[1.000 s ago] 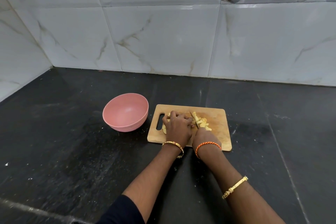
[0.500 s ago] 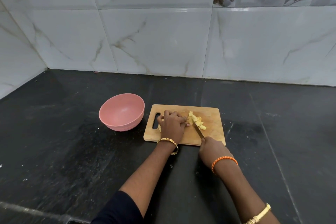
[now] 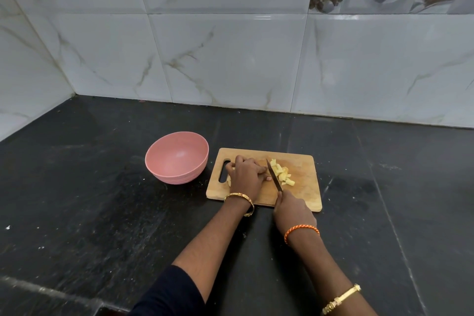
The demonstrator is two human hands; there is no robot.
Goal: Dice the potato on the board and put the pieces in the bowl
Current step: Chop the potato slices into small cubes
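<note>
A wooden cutting board (image 3: 302, 195) lies on the black counter. My left hand (image 3: 246, 175) sits curled over the uncut potato (image 3: 229, 180) at the board's left side, hiding most of it. My right hand (image 3: 292, 209) grips the handle of a knife (image 3: 274, 174) at the board's near edge. The blade points away from me, just right of my left fingertips. Several yellow potato pieces (image 3: 282, 172) are heaped right of the blade. The pink bowl (image 3: 177, 157) stands left of the board and holds nothing.
The black stone counter (image 3: 102, 200) runs wide on all sides of the board and bowl. White marble-pattern wall tiles (image 3: 230, 59) close off the back and the left corner.
My right hand drew back from beside my left hand to the board's near edge, pulling the knife toward me. The blade now shows fully. My left hand stayed on the potato.
</note>
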